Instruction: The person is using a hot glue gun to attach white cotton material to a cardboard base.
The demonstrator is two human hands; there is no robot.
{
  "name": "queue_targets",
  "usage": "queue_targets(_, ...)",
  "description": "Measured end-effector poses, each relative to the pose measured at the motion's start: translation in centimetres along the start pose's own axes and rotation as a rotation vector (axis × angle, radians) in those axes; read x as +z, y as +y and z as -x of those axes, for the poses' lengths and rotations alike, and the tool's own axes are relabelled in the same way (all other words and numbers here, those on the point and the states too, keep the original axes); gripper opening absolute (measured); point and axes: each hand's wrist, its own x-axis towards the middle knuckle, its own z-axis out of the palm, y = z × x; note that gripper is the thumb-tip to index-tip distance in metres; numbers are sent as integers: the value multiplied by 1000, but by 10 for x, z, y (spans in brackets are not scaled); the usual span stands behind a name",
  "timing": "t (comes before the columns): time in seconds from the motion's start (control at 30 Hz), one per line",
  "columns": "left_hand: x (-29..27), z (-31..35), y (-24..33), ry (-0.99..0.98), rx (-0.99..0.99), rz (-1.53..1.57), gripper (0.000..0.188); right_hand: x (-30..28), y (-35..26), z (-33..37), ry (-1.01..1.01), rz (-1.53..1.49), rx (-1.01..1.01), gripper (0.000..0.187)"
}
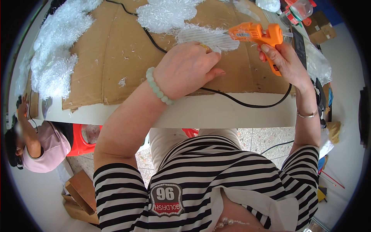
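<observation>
My right hand (285,62) grips an orange hot glue gun (257,33) by its handle, the nozzle facing left. Its nozzle tip is at the right part of a flat, ribbed, whitish piece (206,35) on the cardboard. My left hand (193,65) lies at the near edge of that piece, its fingers curled and partly hidden; whatever they pinch does not show. A clump of shiny white stringy material (166,16) adjoins the ribbed piece on its far side. The black cord (251,103) passes beneath my left hand and loops along the table's near edge toward the glue gun.
Brown cardboard (127,62) covers much of the white table (177,119). More white stringy material (58,50) is heaped at left. A clear plastic jar (299,13) and clear plastic bags (320,63) sit at right. Another person in pink (44,149) works at far left, near a red stool (83,141).
</observation>
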Motion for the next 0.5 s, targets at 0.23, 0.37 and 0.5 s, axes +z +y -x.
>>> queue_targets(0.23,6,-3,-4,147,74,37,25,5,-7,-6,-162,97,127,41)
queue_targets(0.37,2,-2,-3,92,58,27,23,3,-2,-2,-105,126,49,43)
queue_targets(0.5,5,-2,-5,155,86,32,24,0,-3,1,-94,133,63,42)
